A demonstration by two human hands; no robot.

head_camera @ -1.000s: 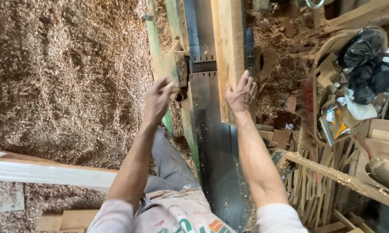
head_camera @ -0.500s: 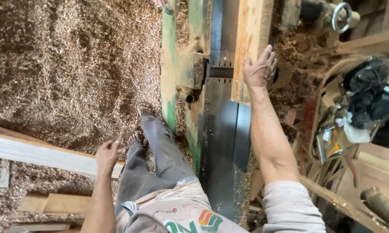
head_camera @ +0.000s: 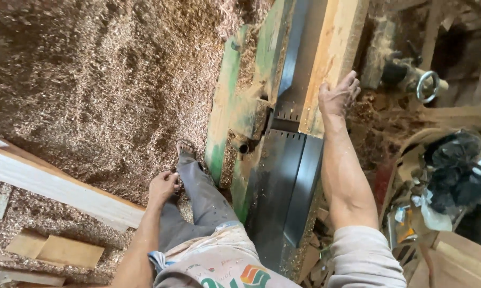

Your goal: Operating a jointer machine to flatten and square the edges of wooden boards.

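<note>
Right hand [head_camera: 337, 98]: fingers [head_camera: 350, 81] spread nearly flat, palm down on the near end of a pale wooden plank [head_camera: 331, 58]; they press on it and do not curl around it. Likely pose for keeping the stock flat and against the machine.

Wooden plank: lies lengthwise on the dark steel bed [head_camera: 283, 181] of a green-framed planing machine [head_camera: 224, 112], its near end just past the slotted cutter gap, right edge toward the far side of the bed.

Left hand [head_camera: 163, 186]: hangs low beside the person's grey trouser leg [head_camera: 203, 197], fingers loosely curled, holding nothing.

Surroundings: a thick layer of wood shavings [head_camera: 91, 80] on the floor left of the machine; a long white-faced board [head_camera: 59, 186] lying across them; short offcuts [head_camera: 54, 250] near it; a metal ring handle [head_camera: 427, 85] and dark cloth [head_camera: 453, 170] among clutter on the right.
</note>
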